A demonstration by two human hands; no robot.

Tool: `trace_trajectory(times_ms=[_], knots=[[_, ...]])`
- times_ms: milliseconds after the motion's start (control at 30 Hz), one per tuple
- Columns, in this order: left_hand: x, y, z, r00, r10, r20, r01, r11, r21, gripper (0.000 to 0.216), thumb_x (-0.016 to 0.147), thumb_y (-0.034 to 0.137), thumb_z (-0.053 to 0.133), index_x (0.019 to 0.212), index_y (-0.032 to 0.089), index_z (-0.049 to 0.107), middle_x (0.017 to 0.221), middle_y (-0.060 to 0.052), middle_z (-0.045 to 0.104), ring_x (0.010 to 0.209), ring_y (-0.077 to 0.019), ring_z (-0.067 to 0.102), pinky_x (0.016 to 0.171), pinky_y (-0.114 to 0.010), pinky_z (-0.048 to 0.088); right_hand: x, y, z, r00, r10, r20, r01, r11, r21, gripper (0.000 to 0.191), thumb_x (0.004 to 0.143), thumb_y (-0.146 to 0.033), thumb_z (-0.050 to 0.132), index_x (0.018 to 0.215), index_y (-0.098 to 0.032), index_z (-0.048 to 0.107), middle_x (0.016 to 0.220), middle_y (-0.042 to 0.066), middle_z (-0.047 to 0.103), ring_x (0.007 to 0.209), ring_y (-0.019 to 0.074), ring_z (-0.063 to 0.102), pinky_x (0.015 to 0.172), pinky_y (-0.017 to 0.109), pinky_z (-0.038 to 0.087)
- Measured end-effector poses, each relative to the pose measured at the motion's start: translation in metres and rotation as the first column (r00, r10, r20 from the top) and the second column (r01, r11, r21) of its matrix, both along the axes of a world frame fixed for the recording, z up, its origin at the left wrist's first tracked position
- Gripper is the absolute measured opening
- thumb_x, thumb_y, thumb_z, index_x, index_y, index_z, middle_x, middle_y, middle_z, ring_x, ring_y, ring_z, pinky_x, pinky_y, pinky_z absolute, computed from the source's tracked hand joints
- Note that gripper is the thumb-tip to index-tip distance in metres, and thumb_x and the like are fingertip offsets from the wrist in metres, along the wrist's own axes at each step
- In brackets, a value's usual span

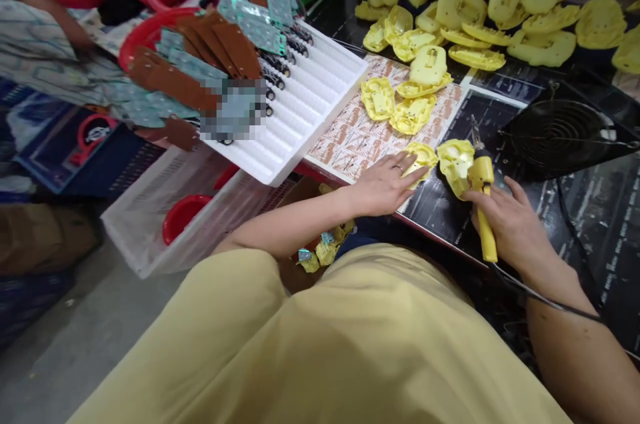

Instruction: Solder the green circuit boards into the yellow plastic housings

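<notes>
My left hand (383, 184) lies palm down at the table's near edge, its fingers spread over a yellow plastic shell (424, 156) that they partly cover. In my right hand (510, 221) is a soldering iron (483, 204) with a yellow handle, its metal tip pointing up and away. A second, hollow yellow shell half (454, 161) lies on the black mat between my hands, close to my right thumb. Just beyond my left hand, several more yellow shells (377, 99) are on the patterned sheet.
A large pile of yellow shells (460, 7) fills the back. A black fan (555, 127) stands at the right, near the iron's cord (545, 301). To the left, a white foam tray (320, 104) carries brown and teal boards with wires. Another person's arm (55, 11) shows at upper left.
</notes>
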State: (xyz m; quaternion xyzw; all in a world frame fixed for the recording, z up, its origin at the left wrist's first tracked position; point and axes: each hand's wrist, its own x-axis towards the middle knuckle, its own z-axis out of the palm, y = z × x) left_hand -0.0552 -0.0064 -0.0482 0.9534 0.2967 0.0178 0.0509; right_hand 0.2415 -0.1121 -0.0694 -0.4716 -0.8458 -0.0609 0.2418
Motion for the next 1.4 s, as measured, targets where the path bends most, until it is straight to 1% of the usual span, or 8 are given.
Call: trace_trajectory(times_ms=[233,600,667,767,867,967,1133,1400], knots=[[0.037,0.026,0.028,0.995,-0.075,-0.065,0.061,0.977,-0.206,0.060,0.118,0.033,0.041,0.176,0.020,0.048,0.185,-0.011,0.041,0.177,-0.0353,0.027,0.144,-0.056,0.027,-0.018,-0.031,0.010,0.994,0.058,-0.096,-0.046,0.992,0.117,0.026,0.106,-0.015,0.067,0.129,-0.025,0.068,0.103,0.001,0.079,0.086,0.0181,0.077,0.116,0.042,0.059],[0.061,0.042,0.030,0.972,-0.225,0.063,0.234,0.941,-0.244,0.050,0.117,0.029,0.045,0.162,0.013,0.062,0.179,-0.014,0.050,0.170,-0.0306,0.044,0.138,-0.048,0.039,-0.002,-0.018,0.004,0.997,0.070,-0.015,-0.067,0.983,0.169,0.017,0.110,-0.029,0.070,0.126,-0.024,0.067,0.099,0.003,0.078,0.087,0.0252,0.081,0.085,0.040,0.065],[0.050,0.055,0.034,0.985,-0.128,0.119,0.152,0.963,-0.223,0.043,0.116,0.030,0.052,0.151,0.014,0.071,0.168,-0.015,0.062,0.153,-0.0302,0.062,0.127,-0.045,0.049,-0.014,-0.021,0.011,0.996,0.087,-0.011,-0.084,0.979,0.186,0.015,0.111,-0.028,0.069,0.125,-0.022,0.067,0.095,0.003,0.077,0.082,0.0241,0.080,0.078,0.038,0.064],[0.014,0.108,0.054,0.964,0.218,0.155,-0.191,0.966,-0.172,0.027,0.112,0.026,0.061,0.133,0.020,0.078,0.141,-0.009,0.077,0.125,-0.0263,0.068,0.108,-0.043,0.055,-0.027,-0.022,0.016,0.996,0.080,-0.040,-0.069,0.973,0.221,0.030,0.108,-0.026,0.074,0.137,-0.022,0.067,0.091,0.002,0.078,0.073,0.0228,0.077,0.071,0.036,0.063],[-0.042,0.186,0.080,0.773,0.613,0.164,-0.624,0.782,0.015,0.020,0.108,0.010,0.063,0.110,0.023,0.078,0.120,-0.003,0.075,0.103,-0.0201,0.049,0.106,-0.043,0.047,-0.030,-0.020,0.010,0.996,-0.042,-0.080,0.063,0.959,0.275,0.068,0.103,-0.022,0.079,0.166,-0.028,0.053,0.099,0.004,0.083,0.073,0.0244,0.078,0.063,0.036,0.061],[-0.096,0.254,0.093,0.573,0.798,0.186,-0.819,0.562,0.113,0.038,0.101,0.001,0.074,0.073,0.021,0.058,0.084,0.001,0.052,0.085,-0.0200,0.020,0.107,-0.040,0.039,-0.027,-0.020,0.001,0.986,-0.128,-0.105,0.153,0.948,0.279,0.083,0.103,-0.020,0.077,0.176,-0.033,0.040,0.110,0.006,0.085,0.076,0.0267,0.079,0.060,0.037,0.061],[-0.128,0.294,0.077,0.477,0.856,0.202,-0.879,0.459,0.130,0.059,0.089,-0.002,0.089,0.065,0.021,0.041,0.078,0.004,0.025,0.083,-0.0222,0.003,0.111,-0.039,0.033,-0.026,-0.024,-0.005,0.972,-0.207,-0.113,0.227,0.949,0.218,0.079,0.103,-0.016,0.076,0.173,-0.037,0.045,0.108,0.002,0.086,0.067,0.0222,0.075,0.055,0.033,0.056],[-0.146,0.278,0.075,0.476,0.791,0.384,-0.867,0.495,0.055,0.046,0.099,0.005,0.081,0.068,0.021,0.051,0.091,0.000,0.043,0.094,-0.0193,0.023,0.115,-0.042,0.034,-0.026,-0.024,0.002,0.980,-0.157,-0.122,0.179,0.965,0.192,0.061,0.104,-0.019,0.075,0.162,-0.025,0.056,0.105,0.001,0.083,0.080,0.0193,0.075,0.072,0.030,0.057]])
